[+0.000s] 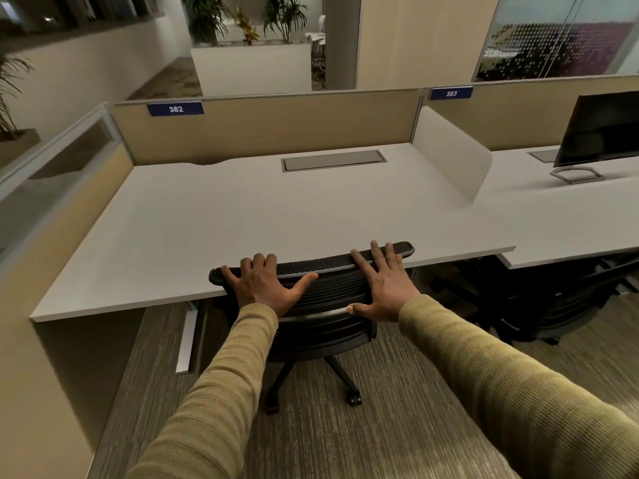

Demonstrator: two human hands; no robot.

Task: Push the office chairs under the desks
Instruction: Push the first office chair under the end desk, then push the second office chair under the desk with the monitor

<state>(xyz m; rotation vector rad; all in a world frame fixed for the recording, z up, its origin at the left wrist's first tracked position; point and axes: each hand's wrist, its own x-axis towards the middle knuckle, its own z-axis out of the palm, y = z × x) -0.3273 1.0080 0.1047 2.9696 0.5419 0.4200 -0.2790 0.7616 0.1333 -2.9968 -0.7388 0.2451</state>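
A black mesh office chair stands at the front edge of the white desk marked 382, its seat hidden beneath the desktop and its backrest top against the edge. My left hand lies on the left part of the backrest top, fingers curled over the rim, thumb spread. My right hand rests flat on the right part of the backrest, fingers apart. Two castors and part of the chair base show on the carpet below. A second black chair sits under the neighbouring desk on the right.
A dark monitor stands on the right desk marked 383. A white curved divider separates the two desktops. Beige partition panels close the back, a glass side panel the left. Striped carpet lies underfoot.
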